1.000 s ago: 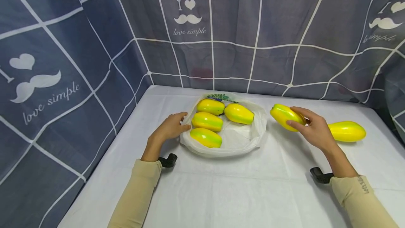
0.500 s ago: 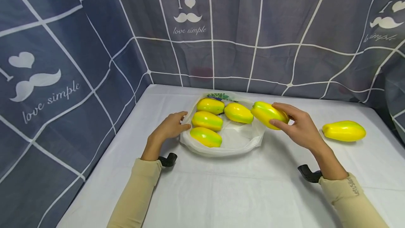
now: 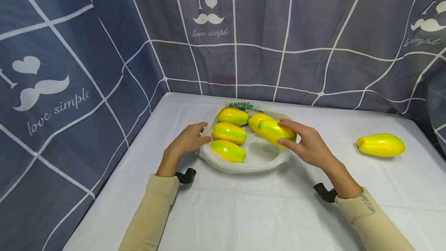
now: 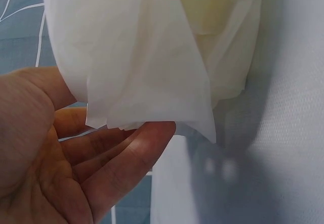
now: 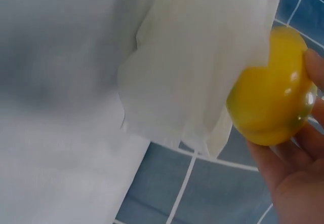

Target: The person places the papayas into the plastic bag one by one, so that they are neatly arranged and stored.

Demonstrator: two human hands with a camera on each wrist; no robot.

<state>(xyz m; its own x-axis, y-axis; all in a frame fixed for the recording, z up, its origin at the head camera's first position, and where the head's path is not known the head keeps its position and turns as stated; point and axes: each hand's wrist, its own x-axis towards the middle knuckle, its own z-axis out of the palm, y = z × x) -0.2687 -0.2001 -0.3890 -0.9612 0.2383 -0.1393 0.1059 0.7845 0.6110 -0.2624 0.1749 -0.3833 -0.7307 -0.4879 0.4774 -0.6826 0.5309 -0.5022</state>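
A white plastic bag (image 3: 244, 167) lies opened out on the table, its rim spread in a ring. My left hand (image 3: 186, 138) holds the bag's left rim, thumb and fingers about the edge; in the left wrist view the bag's wall (image 4: 136, 62) hides part of them. Over the bag's right side, my right hand (image 3: 310, 146) grips a glossy yellow-green papaya (image 3: 275, 131) by its near end. It partly covers another papaya (image 3: 257, 119) in the bag. A column of papayas (image 3: 229, 133) fills the bag's left side. The right wrist view shows the held papaya (image 5: 276, 92) beside the bag's wall.
One more papaya (image 3: 380, 145) lies on the white tablecloth (image 3: 265, 212) at the right. Dark checked curtains (image 3: 258, 18) hang behind and to the left of the table. A black wrist mount (image 3: 325, 193) sits under each forearm.
My right hand has carried the papaya leftward, from beside the bag to over its right part. My left hand stays at the left rim. The papaya on the cloth has not moved.
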